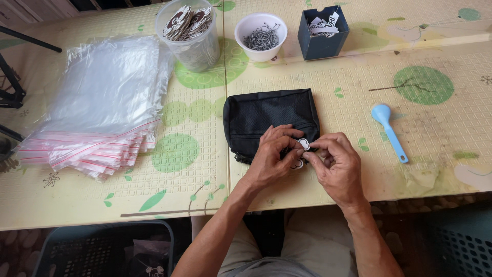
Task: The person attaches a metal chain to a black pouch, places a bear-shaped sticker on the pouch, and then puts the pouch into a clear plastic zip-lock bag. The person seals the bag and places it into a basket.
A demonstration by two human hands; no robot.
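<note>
A small black fabric pouch (269, 117) lies on the table in front of me. My left hand (271, 156) and my right hand (335, 164) meet at its near right corner. Between their fingertips they pinch a small white tag (304, 144) with dark markings. A second white piece (298, 164) shows just under my left fingers. The pouch's near edge is hidden by my hands.
A stack of clear zip bags with red strips (100, 102) lies at the left. At the back stand a clear tub of round tags (189, 31), a white bowl of metal hooks (260, 36) and a dark blue box (323, 31). A light blue spoon (389, 131) lies right.
</note>
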